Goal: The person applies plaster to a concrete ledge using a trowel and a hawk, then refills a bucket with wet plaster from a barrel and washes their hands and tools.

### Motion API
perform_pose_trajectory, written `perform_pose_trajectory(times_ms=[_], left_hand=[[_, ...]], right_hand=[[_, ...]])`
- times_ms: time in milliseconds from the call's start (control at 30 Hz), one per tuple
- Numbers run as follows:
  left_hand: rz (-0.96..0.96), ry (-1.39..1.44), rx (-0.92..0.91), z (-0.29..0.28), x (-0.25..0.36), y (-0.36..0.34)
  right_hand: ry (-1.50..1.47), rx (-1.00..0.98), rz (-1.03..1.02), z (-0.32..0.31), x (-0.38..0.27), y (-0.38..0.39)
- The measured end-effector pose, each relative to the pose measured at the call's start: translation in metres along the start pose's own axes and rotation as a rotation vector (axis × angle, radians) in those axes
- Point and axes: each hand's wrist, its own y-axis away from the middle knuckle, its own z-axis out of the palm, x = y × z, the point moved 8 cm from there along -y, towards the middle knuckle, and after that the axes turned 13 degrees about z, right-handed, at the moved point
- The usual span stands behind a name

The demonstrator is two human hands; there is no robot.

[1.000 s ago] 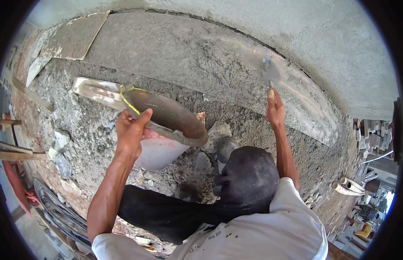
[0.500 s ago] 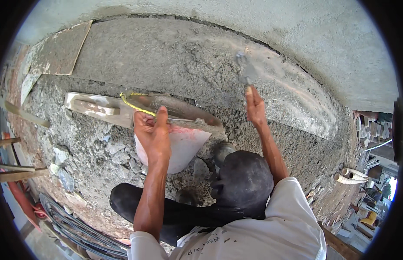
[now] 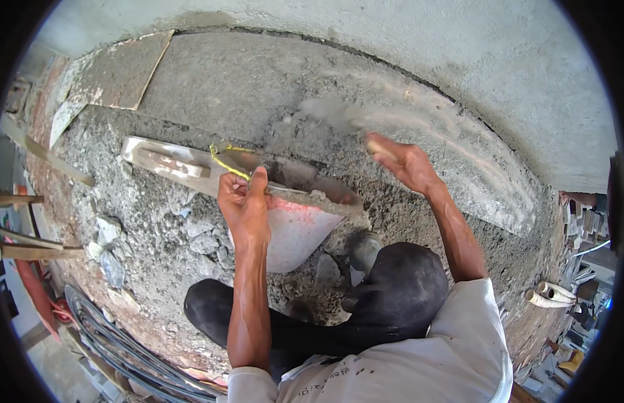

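My left hand (image 3: 245, 208) grips the near rim of a pale, pink-stained bucket (image 3: 288, 242) with yellow cord (image 3: 225, 161) on it. The bucket leans, its dark inside partly visible. My right hand (image 3: 406, 164) is closed round a trowel's handle; the blade (image 3: 329, 113) is smeared by motion over a strip of rough grey mortar (image 3: 218, 80), just beyond and right of the bucket. A long float (image 3: 164, 158) with a handle lies behind the bucket's left side, on rubbly ground.
A concrete wall (image 3: 453, 47) borders the mortar. Boards (image 3: 124, 70) lie upper left, broken stones (image 3: 110, 262) left, coiled hose (image 3: 117, 339) lower left, and pipes (image 3: 550, 295) right, near stacked offcuts (image 3: 577, 215). My bent knee (image 3: 399, 289) is below the bucket.
My left hand has moved right with the bucket rim, and the bucket's opening shows narrower. My right hand has moved left and turned, swinging the trowel blade leftward across the mortar.
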Motion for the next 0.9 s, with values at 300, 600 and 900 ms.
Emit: perform_pose_trajectory(times_ms=[300, 600, 900], left_hand=[[-0.02, -0.044, 0.199, -0.053, 0.013, -0.015], [0.007, 0.011, 0.297, -0.064, 0.008, -0.033], [-0.066, 0.035, 0.3, -0.066, 0.01, -0.04]], right_hand=[[-0.038, 0.067, 0.492, 0.034, 0.005, -0.087], [-0.254, 0.214, 0.419, 0.026, 0.022, -0.133], [-0.075, -0.026, 0.152, 0.059, -0.033, -0.219]])
